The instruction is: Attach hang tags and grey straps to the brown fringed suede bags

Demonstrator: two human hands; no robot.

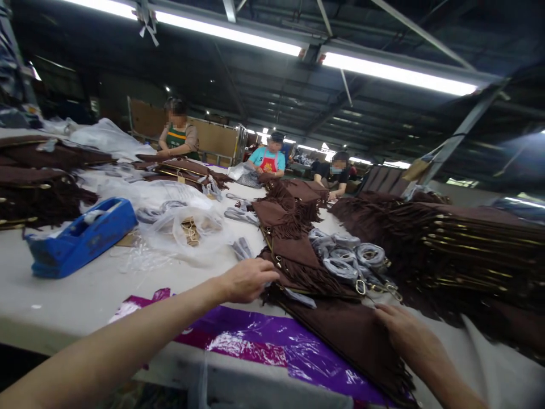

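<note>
A brown fringed bag lies slanted at the table's front edge, its fringe hanging toward the lower right. My right hand is closed on its far right edge, with the thumb hidden. My left hand is at the bag's upper left corner, fingers pressed together; what they pinch is too small to make out. A small grey-wrapped piece rests on the bag near that corner. Behind it, more brown fringed bags overlap in a row going away from me. Coiled straps in clear wrap, with metal clips, lie beside them.
A blue tape dispenser stands on the left, near a clear plastic bag holding tags. Tall stacks of brown bags rise on the right. Purple film covers the table's front edge. Several co-workers are across the table.
</note>
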